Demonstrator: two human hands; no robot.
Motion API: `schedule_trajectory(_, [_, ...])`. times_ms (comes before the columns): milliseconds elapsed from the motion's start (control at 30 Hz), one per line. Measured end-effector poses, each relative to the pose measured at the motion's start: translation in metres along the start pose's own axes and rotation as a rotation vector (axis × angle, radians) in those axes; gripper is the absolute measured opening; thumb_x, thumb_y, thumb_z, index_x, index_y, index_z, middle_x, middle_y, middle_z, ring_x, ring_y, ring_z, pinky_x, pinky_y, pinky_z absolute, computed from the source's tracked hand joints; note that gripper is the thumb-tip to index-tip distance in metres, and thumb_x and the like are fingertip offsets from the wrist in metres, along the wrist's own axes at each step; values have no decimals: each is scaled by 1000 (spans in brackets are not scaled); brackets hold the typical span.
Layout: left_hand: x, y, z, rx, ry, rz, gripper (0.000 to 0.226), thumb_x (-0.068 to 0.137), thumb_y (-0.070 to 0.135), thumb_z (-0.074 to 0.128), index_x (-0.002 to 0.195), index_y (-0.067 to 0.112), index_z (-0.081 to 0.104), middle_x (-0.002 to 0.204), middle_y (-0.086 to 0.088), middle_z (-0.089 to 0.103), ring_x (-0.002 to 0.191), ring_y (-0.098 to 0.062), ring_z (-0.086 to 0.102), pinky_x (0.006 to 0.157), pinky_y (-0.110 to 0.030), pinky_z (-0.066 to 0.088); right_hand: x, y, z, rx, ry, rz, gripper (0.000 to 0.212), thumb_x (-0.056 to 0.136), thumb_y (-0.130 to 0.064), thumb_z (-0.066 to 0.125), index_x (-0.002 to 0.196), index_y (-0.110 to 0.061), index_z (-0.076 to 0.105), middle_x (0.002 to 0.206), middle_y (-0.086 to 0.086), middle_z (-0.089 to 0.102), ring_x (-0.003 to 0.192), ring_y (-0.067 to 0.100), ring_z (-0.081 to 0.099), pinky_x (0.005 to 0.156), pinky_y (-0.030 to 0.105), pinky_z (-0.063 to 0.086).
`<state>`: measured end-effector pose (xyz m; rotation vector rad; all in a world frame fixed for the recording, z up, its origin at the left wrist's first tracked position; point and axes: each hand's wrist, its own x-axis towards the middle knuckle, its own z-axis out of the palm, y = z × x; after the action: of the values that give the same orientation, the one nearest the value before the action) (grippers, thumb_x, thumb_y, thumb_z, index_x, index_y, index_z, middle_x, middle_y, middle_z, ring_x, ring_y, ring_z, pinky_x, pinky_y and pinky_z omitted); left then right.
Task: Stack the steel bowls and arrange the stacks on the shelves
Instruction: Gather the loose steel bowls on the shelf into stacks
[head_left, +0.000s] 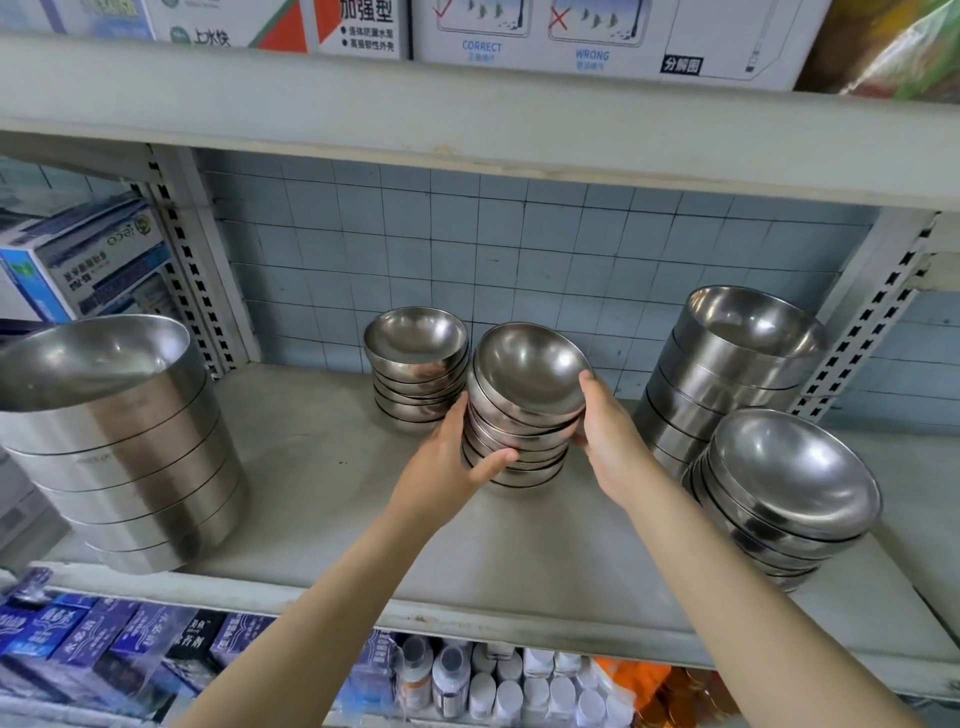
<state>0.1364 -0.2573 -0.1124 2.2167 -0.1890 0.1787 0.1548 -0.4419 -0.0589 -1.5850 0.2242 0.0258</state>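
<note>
Item 1. Held stack of steel bowls (522, 415): several shallow round bowls nested one in another, at mid-shelf, just in front and to the right of Item 2. Its long axis ran nearly vertical, leaning slightly. The top bowl's mouth opened upward and tipped toward the camera. The base sat at the shelf (337, 519) surface; whether it rested there or hung just clear could not be told.

Left hand (452, 457): clasped the stack's lower left side, thumb curled across the front of the bottom bowls, the other fingers hidden behind the stack.

Right hand (610, 436): clasped the right side, thumb raised against the top bowl's rim, fingers curled onto the bowls below it; whether they were spread or together could not be told.

Item 2. Rear small stack (415, 369): similar bowls, upright, mouth up, close to the tiled wall (519, 249).

Item 3. Tall right stack (727, 374): deeper straight-walled bowls, at the rear right.

Item 4. Front right stack (784, 499): shallow bowls, leaning, mouth tipped left and toward the camera, just in front of Item 3.

Item 5. Large left stack (124, 447): wide straight-walled bowls, at the shelf's left front.

Upper shelf: printed cartons (597, 41). Lower shelf: blue boxes (93, 634) and white-capped bottles (498, 686).
</note>
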Motion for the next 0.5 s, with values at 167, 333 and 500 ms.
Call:
schedule_trajectory(167, [2,3,-4,45,-35,20,105,74,79,52,157,30,10,155,12,37,142,-11,36,111,-40,40,1,-3,2,-36,4,11,70,80,-68,36,142,-37,49,144,-10,54,137,14,46,119,46,31])
schedule_trajectory(333, [1,7,-7,3,-42,26,101,75,74,55,156,34,10,149,15,45,137,-9,42,109,-38,42,-5,-6,1,-63,-6,-16,51,97,-58,32,140,-36,49,145,-8,53,137,15,44,119,47,31])
schedule_trajectory(500, [1,6,-7,35,-32,-8,101,72,79,50,155,34,13,147,12,49,135,-14,46,107,-40,43,-7,-11,0,-111,-16,-41,48,107,-47,28,149,-29,40,145,-9,44,140,13,36,117,34,24])
